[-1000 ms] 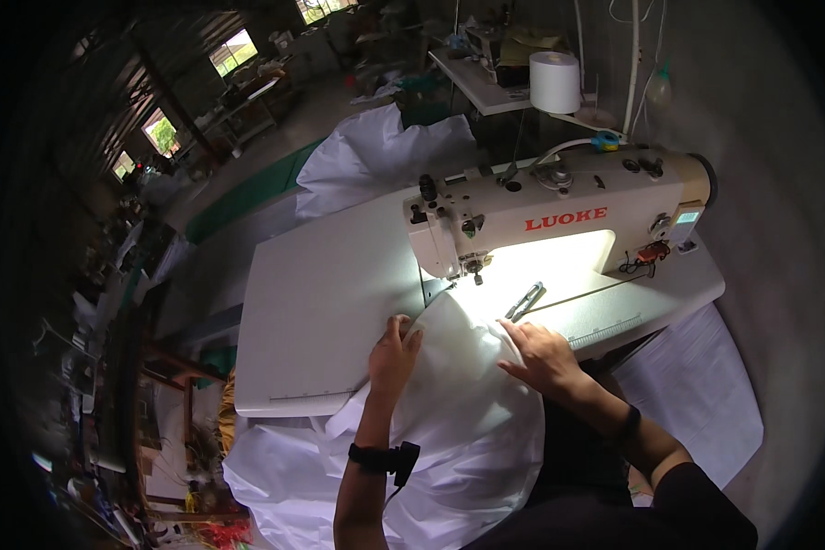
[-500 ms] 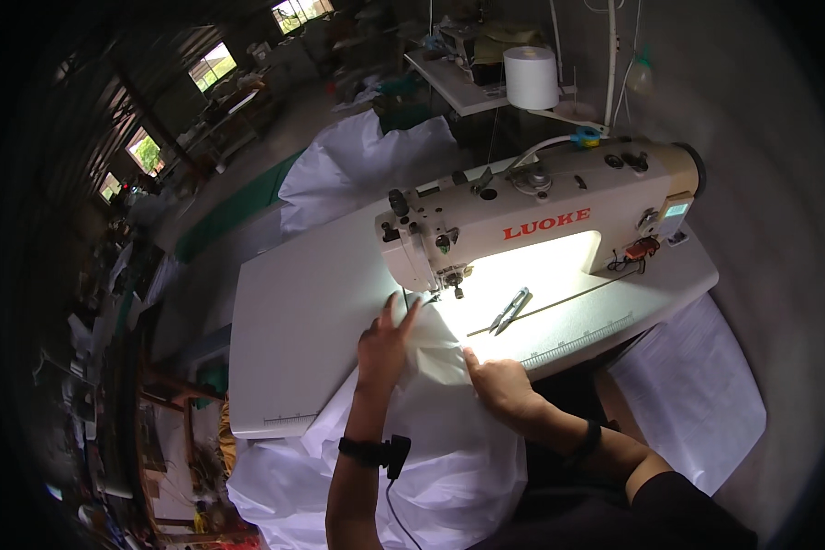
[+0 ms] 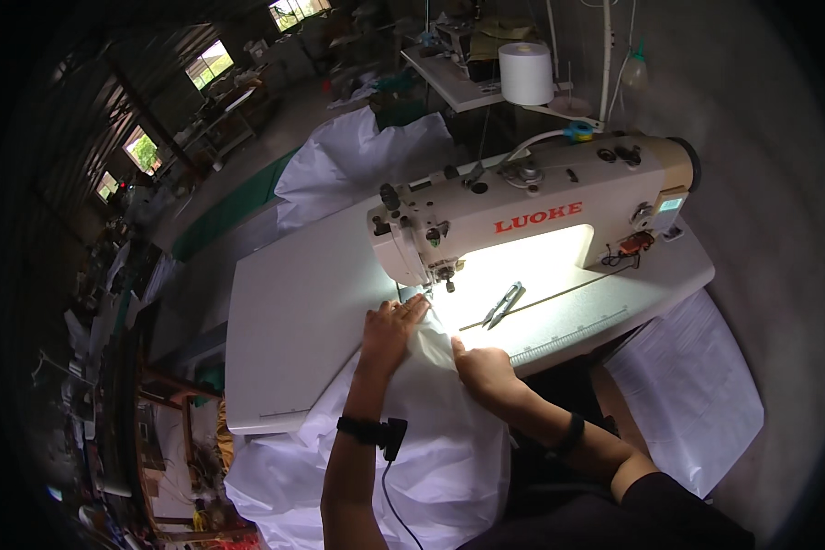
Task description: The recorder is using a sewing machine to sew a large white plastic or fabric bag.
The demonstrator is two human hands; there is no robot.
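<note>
A white fabric piece (image 3: 412, 431) drapes from my lap up onto the sewing table (image 3: 293, 321). My left hand (image 3: 392, 332) lies flat on the fabric's leading edge, fingertips just short of the needle and presser foot (image 3: 447, 275). My right hand (image 3: 484, 368) presses the fabric down near the table's front edge. The cream sewing machine (image 3: 541, 215) stands across the table, its lamp lighting the bed. Small thread snips (image 3: 501, 303) lie on the lit bed, to the right of the needle.
A large white thread cone (image 3: 526, 73) stands behind the machine. A heap of white fabric (image 3: 357, 165) lies beyond the table's far edge. More white sheets (image 3: 697, 394) hang at the right. Cluttered benches fill the left side.
Both hands have slid the fabric forward toward the needle; the left hand now lies flatter near the presser foot and the right hand has drawn closer to it.
</note>
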